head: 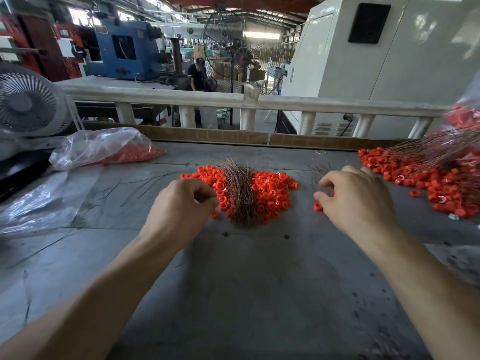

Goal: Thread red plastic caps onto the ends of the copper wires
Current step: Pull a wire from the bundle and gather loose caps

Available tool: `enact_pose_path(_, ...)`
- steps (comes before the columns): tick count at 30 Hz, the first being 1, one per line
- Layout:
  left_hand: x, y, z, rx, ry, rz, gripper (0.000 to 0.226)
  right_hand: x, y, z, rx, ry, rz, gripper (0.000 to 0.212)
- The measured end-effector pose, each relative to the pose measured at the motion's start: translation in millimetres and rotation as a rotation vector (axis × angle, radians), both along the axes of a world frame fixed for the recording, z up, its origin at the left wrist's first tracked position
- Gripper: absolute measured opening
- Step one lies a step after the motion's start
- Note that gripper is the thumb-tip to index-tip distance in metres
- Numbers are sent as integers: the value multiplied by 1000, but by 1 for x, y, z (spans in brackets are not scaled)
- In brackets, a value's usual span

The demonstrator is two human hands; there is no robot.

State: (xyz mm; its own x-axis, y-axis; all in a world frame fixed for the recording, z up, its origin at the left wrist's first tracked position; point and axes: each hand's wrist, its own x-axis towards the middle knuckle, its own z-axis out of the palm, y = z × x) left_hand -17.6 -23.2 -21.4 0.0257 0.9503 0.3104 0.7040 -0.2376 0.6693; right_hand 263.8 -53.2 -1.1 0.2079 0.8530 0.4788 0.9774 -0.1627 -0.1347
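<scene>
A person sits at a grey table [249,281] with both bare arms stretched out over it.

The left hand [181,203] is near the middle of the table, just left of a pile of red caps [272,190]. Its fingers are curled in with the thumb against them. It may pinch something small, but that is too tiny to tell.

A bundle of copper wires [239,190] lies on top of the pile, down its middle. The wires fan out toward the far edge.

The right hand [358,201] is to the right of the pile. Its thumb and fingers are bent down and close together, at a few thin wires [318,172] and a red cap [317,206] on the table. It is hard to see if the fingers really hold them.

A bigger heap of caps [426,185] lies by the right edge, with more wires [436,149] over it. These look blurry.

A clear bag [101,146] with red caps inside lies near the far left corner. Another flat plastic sheet [39,203] lies by the left edge. A few loose wires [145,183] lie between the bag and the left hand.

A white fan [26,100] stands past the left corner. Behind the table is a pale rail [207,100], and beyond it big machines and a big standing fan [241,55].
</scene>
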Motion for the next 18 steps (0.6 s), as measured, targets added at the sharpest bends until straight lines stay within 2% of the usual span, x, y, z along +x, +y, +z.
enact_pose_path(3,3,-2,1,5,3,-28,13,-19,-3,-2,82,147,227,9)
enact_pose_path(6,9,-7,-1,-5,30,-64,21,-37,-5,-8,48,182,363,8)
enact_pose_path(11,15,-12,-3,-29,218,-82,35,-47,-7,-10,25,198,444,8)
enact_pose_path(18,15,-16,-1,38,300,-75,25,-52,-12,-8,10,186,505,9)
